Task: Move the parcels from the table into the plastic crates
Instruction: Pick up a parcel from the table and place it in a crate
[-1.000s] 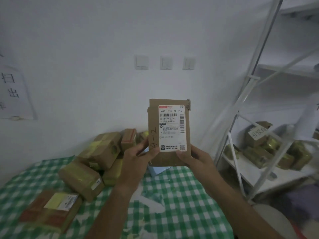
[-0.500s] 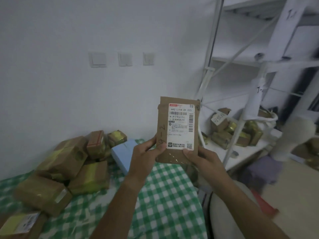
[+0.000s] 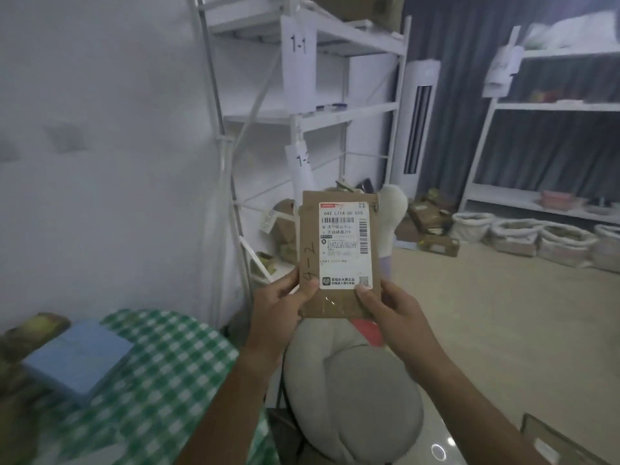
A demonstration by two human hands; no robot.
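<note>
Both hands, left [image 3: 278, 302] and right [image 3: 391, 305], are pinching the parcel's [image 3: 339, 260] lower corners, fingers clamped, keeping it upright and label-forward off the surface [image 3: 167, 357], probably for reading its destination.

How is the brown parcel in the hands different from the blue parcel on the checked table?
The brown parcel is held upright in the air, gripped at its lower corners by the left hand and the right hand; the blue parcel lies flat on the green checked table, untouched. The brown parcel shows a white shipping label and handwritten marks; the blue parcel's visible top looks plain. Both are flat and rectangular.
</note>
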